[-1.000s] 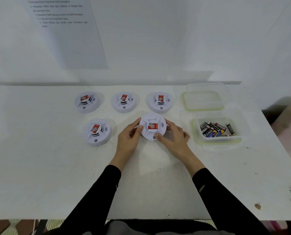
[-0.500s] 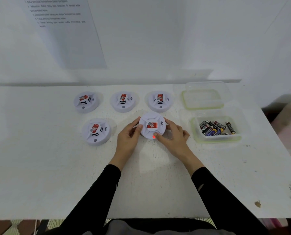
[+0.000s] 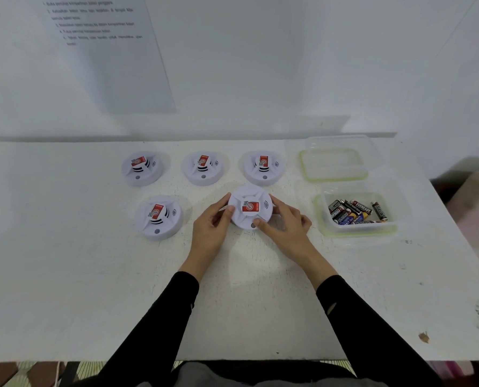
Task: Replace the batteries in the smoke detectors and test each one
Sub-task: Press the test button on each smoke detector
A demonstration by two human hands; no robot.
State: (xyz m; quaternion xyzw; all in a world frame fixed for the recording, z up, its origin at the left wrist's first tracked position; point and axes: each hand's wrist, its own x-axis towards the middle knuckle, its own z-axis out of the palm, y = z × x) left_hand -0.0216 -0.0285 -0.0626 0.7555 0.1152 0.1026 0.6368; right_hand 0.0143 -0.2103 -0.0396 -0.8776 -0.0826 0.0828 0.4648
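Note:
A round white smoke detector (image 3: pixel 250 207) with a red label lies face up on the white table (image 3: pixel 65 275). My left hand (image 3: pixel 210 227) grips its left rim. My right hand (image 3: pixel 284 224) holds its right side, with the thumb beside the small button at its front edge; the button is dark. Three more detectors stand in a back row: one on the left (image 3: pixel 142 167), one in the middle (image 3: pixel 203 166), one on the right (image 3: pixel 263 167). A further detector (image 3: pixel 159 216) sits at the front left.
A clear plastic tub (image 3: pixel 357 231) with several batteries (image 3: pixel 355 212) stands right of my hands. Its lid (image 3: pixel 333 163) lies behind it. A printed sheet (image 3: pixel 107 51) hangs on the wall. The table's right edge is just past the tub.
The red light that glowed at the detector's front button half a second ago is off. Both hands stay on the detector in almost the same place.

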